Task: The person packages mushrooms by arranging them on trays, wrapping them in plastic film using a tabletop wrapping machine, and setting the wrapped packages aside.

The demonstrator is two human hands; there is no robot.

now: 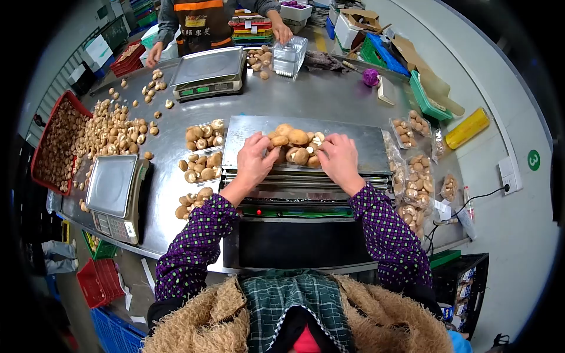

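A heap of brown-capped mushrooms (297,144) sits on the metal plate of a wrapping machine (347,141) in front of me. My left hand (257,156) presses against the heap's left side, its fingers and thumb bent around a mushroom at the edge. On the opposite side, my right hand (339,159) has its fingertips curled against pale-stemmed mushrooms. Any tray under the heap is hidden by the mushrooms and my fingers. Left of the machine stand trays of unwrapped mushrooms (200,167); wrapped mushroom packs (419,182) lie to its right.
Loose mushrooms (112,132) spill from a red basket (38,156) at the left. One scale (112,188) stands near them, another scale (209,70) at the back. Across the table, a co-worker's hand (282,32) touches stacked clear trays (288,56). A yellow roll (468,127) lies right.
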